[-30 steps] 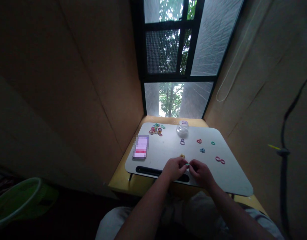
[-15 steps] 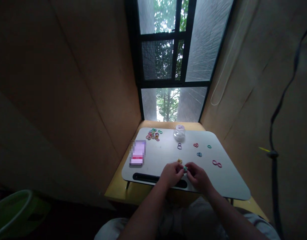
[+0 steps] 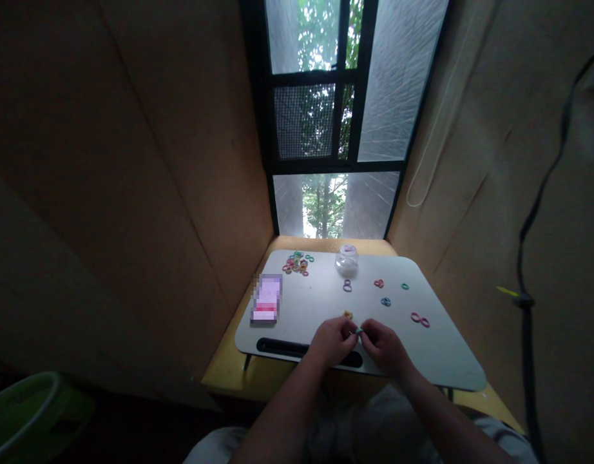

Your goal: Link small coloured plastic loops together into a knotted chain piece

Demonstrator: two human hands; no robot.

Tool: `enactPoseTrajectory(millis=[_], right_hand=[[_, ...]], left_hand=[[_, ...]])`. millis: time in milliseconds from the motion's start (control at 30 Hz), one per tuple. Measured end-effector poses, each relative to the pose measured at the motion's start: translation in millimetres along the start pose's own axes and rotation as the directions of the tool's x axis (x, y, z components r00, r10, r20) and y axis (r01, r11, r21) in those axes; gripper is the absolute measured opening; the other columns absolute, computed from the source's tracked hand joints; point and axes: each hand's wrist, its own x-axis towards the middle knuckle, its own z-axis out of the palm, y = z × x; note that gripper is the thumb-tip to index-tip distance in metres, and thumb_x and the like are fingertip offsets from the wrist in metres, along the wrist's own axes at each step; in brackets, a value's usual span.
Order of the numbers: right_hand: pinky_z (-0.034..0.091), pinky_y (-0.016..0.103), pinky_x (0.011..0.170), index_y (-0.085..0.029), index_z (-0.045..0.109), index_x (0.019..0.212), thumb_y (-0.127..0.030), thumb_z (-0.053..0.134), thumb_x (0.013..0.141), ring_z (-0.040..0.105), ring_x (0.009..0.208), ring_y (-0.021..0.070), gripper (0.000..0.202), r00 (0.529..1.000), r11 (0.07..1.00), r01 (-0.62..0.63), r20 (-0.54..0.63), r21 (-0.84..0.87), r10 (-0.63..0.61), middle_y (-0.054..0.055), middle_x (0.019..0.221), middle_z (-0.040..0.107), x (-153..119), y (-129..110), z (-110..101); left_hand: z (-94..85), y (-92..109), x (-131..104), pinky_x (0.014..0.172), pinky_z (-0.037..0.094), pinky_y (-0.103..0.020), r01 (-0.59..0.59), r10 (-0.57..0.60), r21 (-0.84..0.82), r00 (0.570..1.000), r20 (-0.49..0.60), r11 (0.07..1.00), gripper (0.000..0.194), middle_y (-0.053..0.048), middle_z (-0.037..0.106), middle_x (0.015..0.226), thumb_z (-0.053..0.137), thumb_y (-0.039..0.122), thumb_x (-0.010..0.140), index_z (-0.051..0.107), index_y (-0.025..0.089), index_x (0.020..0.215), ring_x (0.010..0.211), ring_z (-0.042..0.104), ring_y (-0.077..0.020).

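Note:
My left hand [image 3: 334,340] and my right hand [image 3: 381,341] meet above the near edge of the white lap table [image 3: 306,303]. Their fingertips pinch a small green hair tie [image 3: 359,331] between them; fingers partly cover it. Just beyond my left fingertips lies a yellow hair tie [image 3: 348,314]. Further off on the tabletop are a purple hair tie [image 3: 347,285], a red one [image 3: 379,283], a blue one [image 3: 385,301] and a single green ring [image 3: 405,286]. A pink pair [image 3: 420,319], shaped like a figure eight, lies to the right of my right hand.
At the table's back left sits a pile of coloured hair ties [image 3: 296,263]. A phone [image 3: 267,299], its screen blurred, lies in front of it. A clear jar [image 3: 346,261] stands near the back edge. My left forearm crosses a black slot [image 3: 280,347]. Walls flank both sides.
The fingertips have shifted slightly around the green hair tie, which now shows as a smaller, flatter shape. The whole view has tilted a little; the other hair ties lie as before.

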Motion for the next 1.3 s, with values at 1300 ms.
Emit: enactPoseTrajectory(millis=[1300], right_hand=[[0.031, 0.023, 0.052, -0.022, 0.042, 0.064, -0.03, 0.052, 0.081, 0.041, 0.053, 0.0112, 0.022, 0.999, 0.992, 0.009, -0.037, -0.126, -0.014, -0.004, 0.057, 0.045, 0.8, -1.1, 1.0]], left_hand=[[-3.7, 6.2, -3.0, 0.059, 0.041, -0.022, 0.013, -0.013, 0.012, 1.0, -0.007, 1.0, 0.013, 0.0, 0.068, 0.075, 0.058, 0.022, 0.079, 0.065, 0.019, 0.09, 0.062, 0.057, -0.012]])
